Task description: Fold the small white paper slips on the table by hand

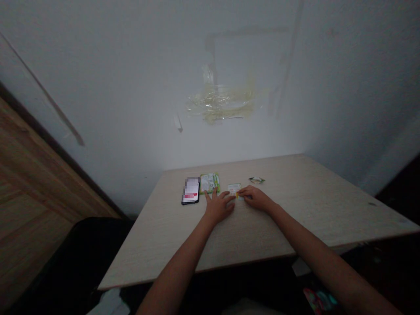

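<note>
My left hand (218,207) lies low over the table, its fingers spread. Its upper fingertips reach the lower edge of a green-and-white printed packet (209,182), while another finger comes near a small white card-like piece (234,187) with faint print. At the right side of that small piece is my right hand (258,199), fingers pressed together on its lower right corner, where a bit of yellow shows. Fingers cover the lower part of the piece. Left of the green packet lies a phone (191,190) with a lit screen, partly blurred out.
A small folded green-and-white scrap (257,180) rests beyond my right hand. The pale wooden table (252,236) meets a white wall (131,87) bearing old tape (226,103). Wooden boards (29,175) and a dark chair-like shape (82,258) stand at the left.
</note>
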`<state>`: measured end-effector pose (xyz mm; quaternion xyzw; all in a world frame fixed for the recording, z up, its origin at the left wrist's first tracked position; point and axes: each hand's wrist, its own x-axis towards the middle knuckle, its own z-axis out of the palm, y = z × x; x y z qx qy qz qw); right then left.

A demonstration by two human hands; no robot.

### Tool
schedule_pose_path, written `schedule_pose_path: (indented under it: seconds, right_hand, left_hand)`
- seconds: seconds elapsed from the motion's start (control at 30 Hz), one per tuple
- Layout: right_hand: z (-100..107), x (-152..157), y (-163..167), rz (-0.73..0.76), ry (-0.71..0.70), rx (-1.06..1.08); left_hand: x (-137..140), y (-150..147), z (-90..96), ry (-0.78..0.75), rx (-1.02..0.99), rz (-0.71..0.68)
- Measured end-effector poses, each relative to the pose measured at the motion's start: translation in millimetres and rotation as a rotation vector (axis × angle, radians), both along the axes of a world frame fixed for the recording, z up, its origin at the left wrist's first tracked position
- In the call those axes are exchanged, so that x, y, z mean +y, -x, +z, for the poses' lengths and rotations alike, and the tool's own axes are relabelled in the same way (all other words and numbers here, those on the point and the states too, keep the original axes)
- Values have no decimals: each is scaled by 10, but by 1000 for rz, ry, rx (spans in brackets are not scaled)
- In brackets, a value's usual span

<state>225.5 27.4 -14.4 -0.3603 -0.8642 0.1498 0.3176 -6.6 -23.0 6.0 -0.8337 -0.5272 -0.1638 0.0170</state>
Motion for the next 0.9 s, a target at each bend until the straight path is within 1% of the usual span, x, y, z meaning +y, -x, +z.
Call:
schedule_pose_path:
  seconds: [0.43,0.6,0.8,0.9]
  right_hand:
    - [-4,-5,3,-3,-13,-1]
    - [-20,4,6,-13,-6,12]
    - [-14,8,12,-11,5,10]
    - [-18,15,10,-9,13,-2]
  left_hand:
    - [-13,-22,-38,-4,47,-60]
    - [-38,-28,-24,-29,23,-63]
    - [-52,-38,24,-29,-13,-142]
    - [-30,-36,7,-27,-35,-137]
